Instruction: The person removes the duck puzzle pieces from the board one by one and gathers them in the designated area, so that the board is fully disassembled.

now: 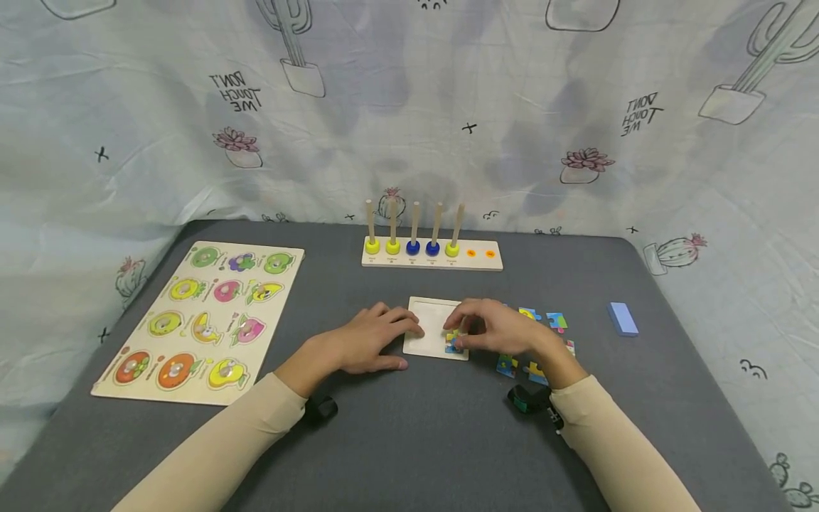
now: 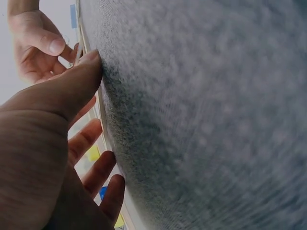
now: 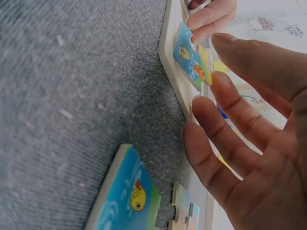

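A small pale wooden puzzle tray [image 1: 425, 346] lies in the middle of the table. My right hand [image 1: 495, 326] is over its right end, thumb and index finger around a blue jigsaw piece [image 3: 189, 57] at the near right corner. The piece shows fish pictures and stands at a slant to the tray in the right wrist view. At the tray's left edge rests my left hand [image 1: 374, 338], fingers spread and thumb on the table. More jigsaw pieces [image 1: 557, 321] lie right of the tray, partly hidden beneath my right hand and wrist.
A fruit puzzle board [image 1: 256, 254] covers the table's left side. Behind the tray stands a wooden peg rack [image 1: 416, 262] with yellow and blue rings on its upright pegs. A blue block [image 1: 623, 319] lies at the right. A printed cloth [image 1: 409, 107] hangs behind the table.
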`<state>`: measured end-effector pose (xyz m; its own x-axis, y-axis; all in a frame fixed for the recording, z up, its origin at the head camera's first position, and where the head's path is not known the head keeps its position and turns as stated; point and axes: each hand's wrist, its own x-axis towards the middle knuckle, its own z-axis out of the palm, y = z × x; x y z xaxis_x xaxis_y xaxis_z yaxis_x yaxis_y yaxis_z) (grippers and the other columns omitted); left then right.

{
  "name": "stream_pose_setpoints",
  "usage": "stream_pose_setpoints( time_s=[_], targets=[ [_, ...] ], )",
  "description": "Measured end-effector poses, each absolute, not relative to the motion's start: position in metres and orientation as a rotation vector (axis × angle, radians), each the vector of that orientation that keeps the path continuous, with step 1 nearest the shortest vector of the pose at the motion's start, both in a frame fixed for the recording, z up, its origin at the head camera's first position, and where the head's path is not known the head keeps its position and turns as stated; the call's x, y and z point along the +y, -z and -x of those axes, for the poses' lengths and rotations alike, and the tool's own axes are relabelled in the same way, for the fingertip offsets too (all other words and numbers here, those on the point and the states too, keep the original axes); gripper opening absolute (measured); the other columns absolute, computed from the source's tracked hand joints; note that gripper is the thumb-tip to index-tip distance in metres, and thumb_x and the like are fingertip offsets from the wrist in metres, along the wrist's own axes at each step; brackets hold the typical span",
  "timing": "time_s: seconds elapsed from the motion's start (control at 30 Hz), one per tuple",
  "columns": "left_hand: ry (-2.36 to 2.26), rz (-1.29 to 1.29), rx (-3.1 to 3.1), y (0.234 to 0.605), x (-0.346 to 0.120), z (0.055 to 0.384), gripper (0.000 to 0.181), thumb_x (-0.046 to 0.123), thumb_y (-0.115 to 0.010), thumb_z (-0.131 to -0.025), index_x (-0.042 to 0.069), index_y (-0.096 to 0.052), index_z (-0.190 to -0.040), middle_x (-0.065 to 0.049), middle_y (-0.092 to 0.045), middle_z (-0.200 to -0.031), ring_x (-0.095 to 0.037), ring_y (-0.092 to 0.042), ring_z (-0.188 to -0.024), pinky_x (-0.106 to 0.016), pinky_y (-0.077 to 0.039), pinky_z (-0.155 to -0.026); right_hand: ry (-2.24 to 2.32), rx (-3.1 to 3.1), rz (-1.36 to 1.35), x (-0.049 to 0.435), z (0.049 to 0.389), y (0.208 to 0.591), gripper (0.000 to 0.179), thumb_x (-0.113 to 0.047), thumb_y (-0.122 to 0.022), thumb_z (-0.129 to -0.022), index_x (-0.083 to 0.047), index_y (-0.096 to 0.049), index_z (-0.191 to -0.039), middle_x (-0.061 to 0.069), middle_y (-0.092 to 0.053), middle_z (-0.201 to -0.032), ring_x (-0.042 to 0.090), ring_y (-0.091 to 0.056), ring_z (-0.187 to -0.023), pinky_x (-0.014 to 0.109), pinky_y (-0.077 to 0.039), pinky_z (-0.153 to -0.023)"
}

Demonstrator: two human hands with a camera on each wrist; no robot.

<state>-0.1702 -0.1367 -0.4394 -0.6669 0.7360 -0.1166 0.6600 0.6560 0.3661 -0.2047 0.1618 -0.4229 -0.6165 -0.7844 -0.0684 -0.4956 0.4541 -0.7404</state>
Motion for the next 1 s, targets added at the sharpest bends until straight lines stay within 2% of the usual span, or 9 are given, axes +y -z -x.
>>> stream_pose_setpoints(
  time_s=[0.23,0.4,0.5,0.67,0.9,1.0],
  targets=[
    [-0.405,-1.108,2.624,0.439,-0.136,0.169,0.054,0.046,-0.065,-0.100,0.028,-0.049,-0.149,0.002,-0.041,-0.157,-0.027,-0.041,-0.133,-0.057,-0.035,-0.106,1.022,2.291,1.081,0.161,0.203,0.425,0.024,-0.010,-0.073,-0.096,-0.011,-0.071,-0.120,0.006,-0.063,-0.111,0.017,-0.066,-0.086,0.033,-0.057,-0.077],
    [-0.406,-1.087,2.620,0.438,-0.136,0.168,0.054,0.047,-0.065,-0.100,0.029,-0.049,-0.149,0.003,-0.040,-0.158,-0.027,-0.040,-0.134,-0.059,-0.034,-0.107,1.037,2.286,1.085,0.162,0.200,0.426,0.024,-0.003,-0.068,-0.098,-0.009,-0.070,-0.120,0.006,-0.062,-0.113,0.018,-0.062,-0.087,0.033,-0.055,-0.080],
    [-0.412,-1.085,2.618,0.437,-0.135,0.168,0.054,0.046,-0.065,-0.100,0.029,-0.049,-0.148,0.003,-0.040,-0.158,-0.027,-0.040,-0.134,-0.059,-0.034,-0.107,1.043,2.292,1.076,0.162,0.199,0.427,0.023,-0.004,-0.066,-0.099,-0.009,-0.070,-0.121,0.004,-0.062,-0.114,0.018,-0.061,-0.089,0.033,-0.054,-0.082],
    [-0.420,-1.088,2.618,0.436,-0.135,0.168,0.054,0.045,-0.065,-0.100,0.028,-0.049,-0.148,0.002,-0.041,-0.157,-0.027,-0.040,-0.134,-0.059,-0.033,-0.107,1.063,2.319,1.075,0.168,0.198,0.425,0.021,-0.008,-0.066,-0.100,-0.010,-0.070,-0.121,0.003,-0.066,-0.114,0.017,-0.059,-0.084,0.031,-0.052,-0.078],
    [-0.434,-1.081,2.613,0.436,-0.134,0.168,0.053,0.044,-0.065,-0.101,0.028,-0.049,-0.148,0.002,-0.040,-0.158,-0.028,-0.040,-0.135,-0.060,-0.032,-0.107,1.110,2.291,1.065,0.183,0.192,0.412,0.022,-0.010,-0.065,-0.102,-0.007,-0.068,-0.124,0.004,-0.067,-0.119,0.015,-0.065,-0.092,0.033,-0.056,-0.084],
    [-0.438,-1.078,2.611,0.434,-0.134,0.166,0.052,0.043,-0.065,-0.101,0.028,-0.049,-0.148,0.002,-0.040,-0.157,-0.028,-0.040,-0.134,-0.060,-0.032,-0.107,1.083,2.297,1.095,0.187,0.188,0.409,0.022,-0.011,-0.065,-0.102,-0.008,-0.068,-0.123,0.004,-0.067,-0.119,0.014,-0.064,-0.090,0.032,-0.055,-0.081]
  ],
)
